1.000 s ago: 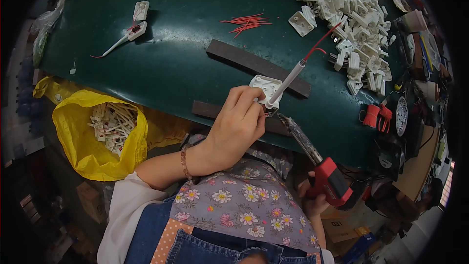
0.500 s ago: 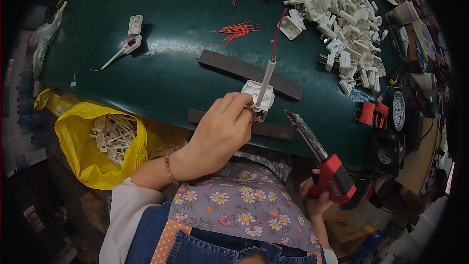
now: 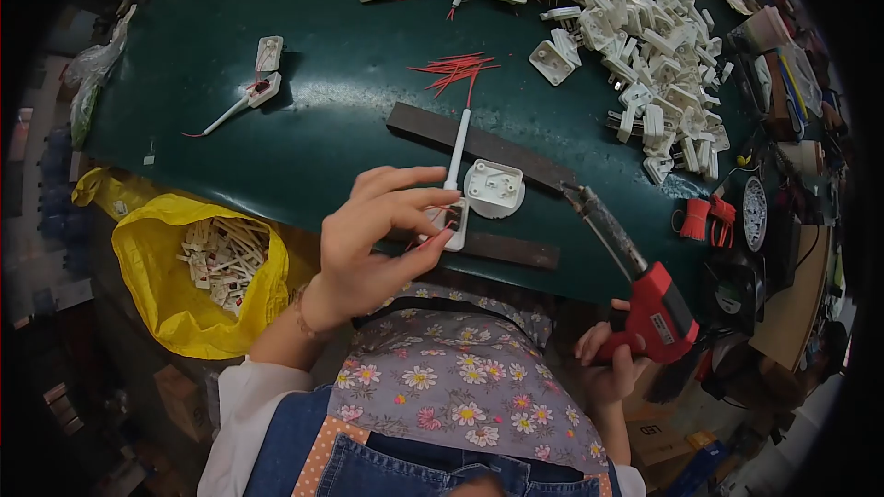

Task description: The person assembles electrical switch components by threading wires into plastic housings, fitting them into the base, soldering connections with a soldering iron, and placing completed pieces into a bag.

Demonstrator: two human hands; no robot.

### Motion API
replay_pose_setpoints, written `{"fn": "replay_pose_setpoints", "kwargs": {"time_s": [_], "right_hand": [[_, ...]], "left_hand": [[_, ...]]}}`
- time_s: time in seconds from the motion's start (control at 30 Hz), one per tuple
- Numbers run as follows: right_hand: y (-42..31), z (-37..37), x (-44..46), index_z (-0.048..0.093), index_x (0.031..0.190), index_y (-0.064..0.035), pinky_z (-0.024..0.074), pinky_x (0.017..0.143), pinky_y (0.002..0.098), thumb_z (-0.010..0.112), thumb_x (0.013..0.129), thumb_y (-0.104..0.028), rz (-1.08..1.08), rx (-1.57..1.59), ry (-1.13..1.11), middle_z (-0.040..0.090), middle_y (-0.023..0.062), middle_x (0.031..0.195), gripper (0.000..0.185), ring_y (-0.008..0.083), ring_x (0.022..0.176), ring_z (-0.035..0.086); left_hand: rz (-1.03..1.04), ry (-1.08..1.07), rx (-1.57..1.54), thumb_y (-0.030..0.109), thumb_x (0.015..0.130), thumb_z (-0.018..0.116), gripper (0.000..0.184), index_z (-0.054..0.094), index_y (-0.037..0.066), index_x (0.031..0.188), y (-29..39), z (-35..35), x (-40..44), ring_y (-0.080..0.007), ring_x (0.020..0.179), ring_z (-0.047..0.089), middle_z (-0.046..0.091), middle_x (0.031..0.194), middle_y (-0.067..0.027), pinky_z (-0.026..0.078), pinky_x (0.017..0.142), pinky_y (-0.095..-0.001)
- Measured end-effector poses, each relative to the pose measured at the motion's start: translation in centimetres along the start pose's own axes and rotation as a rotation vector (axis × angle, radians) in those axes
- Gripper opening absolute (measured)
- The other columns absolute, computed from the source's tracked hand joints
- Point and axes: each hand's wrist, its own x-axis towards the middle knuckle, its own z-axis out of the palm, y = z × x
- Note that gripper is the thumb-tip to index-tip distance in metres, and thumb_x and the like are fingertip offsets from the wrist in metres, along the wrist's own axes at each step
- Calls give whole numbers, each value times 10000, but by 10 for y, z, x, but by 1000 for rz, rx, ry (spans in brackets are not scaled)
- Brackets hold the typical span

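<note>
My left hand [image 3: 373, 230] pinches a small white plastic housing [image 3: 458, 232] at its left side; thin red wires and a dark part show inside it. From the housing a white sleeved cable [image 3: 459, 147] points away from me, ending in red wire. Just right of it a white cover [image 3: 494, 186] lies on the table with its inner side up. My right hand [image 3: 610, 357] is wrapped round the handle of a red soldering gun [image 3: 652, 322]. The gun's metal tip points up and left, apart from the housing and cover.
Two dark bars [image 3: 511, 250] lie across the green table [image 3: 350, 55]. Beyond them are loose red wires [image 3: 456, 69] and a heap of white plug parts [image 3: 645, 55]. An assembled piece [image 3: 262, 89] sits at left, above a yellow bag [image 3: 152, 304]. Red wire bundles [image 3: 695, 218] lie at right.
The housing and cable have come away from the cover, which now lies beside them. My left hand has shifted left with its fingers more spread. The soldering gun has moved slightly right and up.
</note>
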Motion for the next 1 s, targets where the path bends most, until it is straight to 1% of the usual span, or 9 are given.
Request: {"fn": "replay_pose_setpoints", "kwargs": {"time_s": [0.13, 0.2, 0.23, 0.37, 0.67, 0.7, 0.73, 0.8, 1.0], "right_hand": [[-19, 36, 11, 352, 1271, 85, 415, 480, 268, 520, 932, -411, -126, -126, 201, 525, 103, 586, 624, 155, 468, 481], [-23, 28, 8, 336, 1282, 90, 425, 485, 273, 516, 942, -384, -140, -138, 251, 542, 117, 616, 611, 155, 474, 489], [-26, 13, 3, 337, 1281, 100, 421, 470, 274, 515, 942, -397, -117, -111, 131, 546, 120, 622, 628, 150, 463, 484], [-35, 1, -2, 367, 1257, 122, 377, 410, 259, 519, 935, -433, -98, -111, -11, 539, 109, 612, 659, 132, 407, 441], [-36, 11, 5, 474, 1223, 46, 345, 444, 258, 595, 858, -527, -14, -253, 15, 517, 67, 566, 690, 130, 468, 459], [-37, 9, 4, 474, 1223, 46, 345, 444, 258, 595, 858, -527, -12, -257, 15, 517, 67, 566, 690, 130, 468, 459], [-38, 6, 3, 447, 1231, 52, 363, 418, 263, 583, 863, -533, -28, -292, -5, 540, 157, 852, 704, 132, 444, 472], [-41, 6, 2, 420, 1238, 59, 382, 392, 268, 571, 868, -538, -35, -333, -25, 564, 247, 1138, 718, 134, 420, 484], [-50, 12, 1, 414, 1253, 24, 393, 399, 263, 572, 857, -559, 9, -437, -49, 576, 234, 1113, 722, 140, 449, 511]], "left_hand": [[-104, -4, -377, -44, 731, 718, 116, 641, 13, 798, -17, 20, 16, -206, 754, 683, 706, 854, -108, 458, 859, -349], [-435, -167, -301, -23, 739, 720, 102, 662, 13, 814, -9, 20, 23, -174, 769, 668, 701, 807, -78, 474, 789, -287], [-280, -167, -165, -8, 732, 718, 98, 674, 24, 814, -7, 21, 25, -168, 705, 624, 674, 746, -58, 461, 666, -260], [-96, -119, 250, 10, 711, 704, 97, 673, 43, 797, 8, 10, 21, -232, 646, 517, 598, 673, -56, 395, 600, -330], [-118, -70, 219, 58, 729, 708, 56, 672, 70, 770, -1, 34, 22, -217, 730, 494, 552, 694, -17, 355, 685, -349], [-167, -71, 231, 70, 719, 710, 65, 670, 58, 768, -4, 36, 23, -227, 791, 520, 577, 792, -34, 368, 727, -348], [-169, -70, 226, 70, 719, 710, 65, 670, 58, 768, -7, 38, 24, -227, 791, 520, 577, 792, -34, 368, 727, -348], [-188, -27, 147, 64, 711, 691, 67, 654, 39, 761, -12, 41, 24, -249, 876, 544, 589, 915, -63, 389, 782, -345], [-254, -179, 98, 49, 721, 657, 70, 597, 14, 729, -15, 36, 32, -269, 920, 564, 597, 1001, -95, 446, 782, -352]]}}
